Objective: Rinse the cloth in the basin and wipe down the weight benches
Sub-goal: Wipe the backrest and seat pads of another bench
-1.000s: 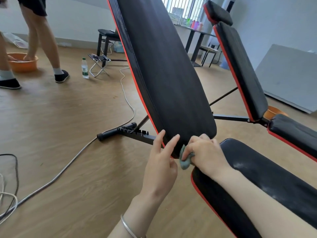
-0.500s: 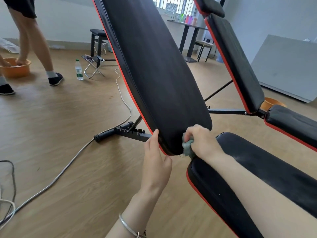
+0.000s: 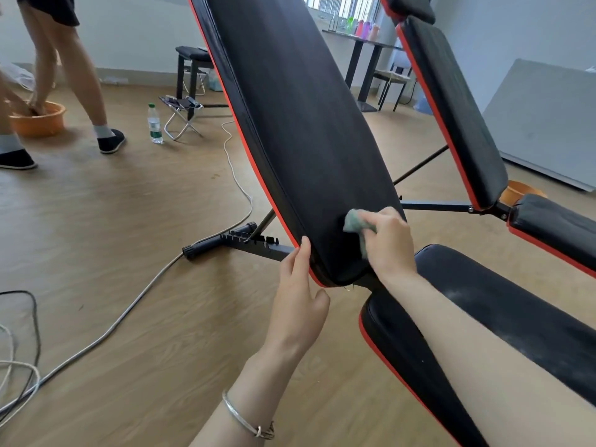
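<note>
Centre frame: right hand [image 3: 390, 240], fingers [image 3: 374, 218] clutching cloth [image 3: 354, 222] on backrest [image 3: 306, 124]; left hand [image 3: 300, 295], fingers [image 3: 304, 254] straight, bracing its edge. Risk: the bunched cloth likely misses patches.

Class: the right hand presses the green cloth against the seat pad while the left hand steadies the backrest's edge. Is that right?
No. The head view shows the right hand pressing the green cloth against the tilted backrest, not the seat pad. The left hand does steady the backrest's edge.
</note>
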